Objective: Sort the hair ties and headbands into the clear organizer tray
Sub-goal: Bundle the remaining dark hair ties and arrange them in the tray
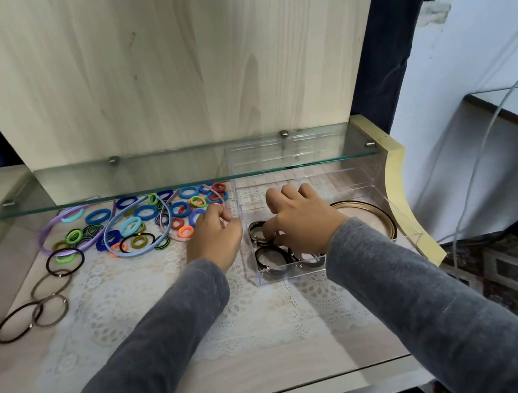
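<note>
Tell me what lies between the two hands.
In the head view, the clear organizer tray's left wall stands between the left hand and right hand, over white lace cloth.

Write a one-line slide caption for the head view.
Right hand arranges dark hair ties in the clear organizer tray; left hand rests beside it.

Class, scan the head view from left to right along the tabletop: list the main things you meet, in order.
Thin dark hair ties → pile of colourful hair ties → left hand → right hand inside the clear organizer tray → round gold-rimmed object.
</note>
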`<state>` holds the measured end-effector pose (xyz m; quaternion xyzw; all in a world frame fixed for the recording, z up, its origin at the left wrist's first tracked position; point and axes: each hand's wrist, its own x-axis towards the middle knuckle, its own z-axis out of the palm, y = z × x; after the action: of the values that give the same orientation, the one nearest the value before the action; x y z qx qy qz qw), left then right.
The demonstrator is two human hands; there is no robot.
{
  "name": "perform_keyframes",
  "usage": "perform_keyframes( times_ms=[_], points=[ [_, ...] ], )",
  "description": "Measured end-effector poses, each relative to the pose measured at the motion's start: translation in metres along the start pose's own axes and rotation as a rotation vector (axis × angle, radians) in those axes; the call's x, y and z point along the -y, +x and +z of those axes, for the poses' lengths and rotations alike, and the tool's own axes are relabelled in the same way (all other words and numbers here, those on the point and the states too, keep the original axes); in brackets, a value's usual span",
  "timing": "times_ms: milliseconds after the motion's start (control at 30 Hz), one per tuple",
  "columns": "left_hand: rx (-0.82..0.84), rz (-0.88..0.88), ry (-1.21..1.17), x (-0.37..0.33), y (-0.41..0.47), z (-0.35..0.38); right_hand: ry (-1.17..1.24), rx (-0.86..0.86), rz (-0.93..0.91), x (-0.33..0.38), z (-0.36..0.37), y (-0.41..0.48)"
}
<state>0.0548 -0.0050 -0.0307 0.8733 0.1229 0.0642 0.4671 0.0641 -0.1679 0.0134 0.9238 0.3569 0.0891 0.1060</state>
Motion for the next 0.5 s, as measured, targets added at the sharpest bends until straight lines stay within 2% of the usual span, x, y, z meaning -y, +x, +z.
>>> perform_keyframes(
  times_ms=[267,400,500],
  points=[
    [-0.138,0.236,0.169,0.000,-0.012,-0.005,0.154,0.052,0.008,-0.014,-0.003,-0.002],
    [-0.144,0.401,0.276,-0.001,-0.014,-0.008,0.490,-0.031,0.170,-0.024,0.000,-0.002],
    [-0.122,0.503,0.448,0.001,-0.013,-0.011,0.681,-0.001,0.342,-0.023,0.007,-0.002]
  ],
)
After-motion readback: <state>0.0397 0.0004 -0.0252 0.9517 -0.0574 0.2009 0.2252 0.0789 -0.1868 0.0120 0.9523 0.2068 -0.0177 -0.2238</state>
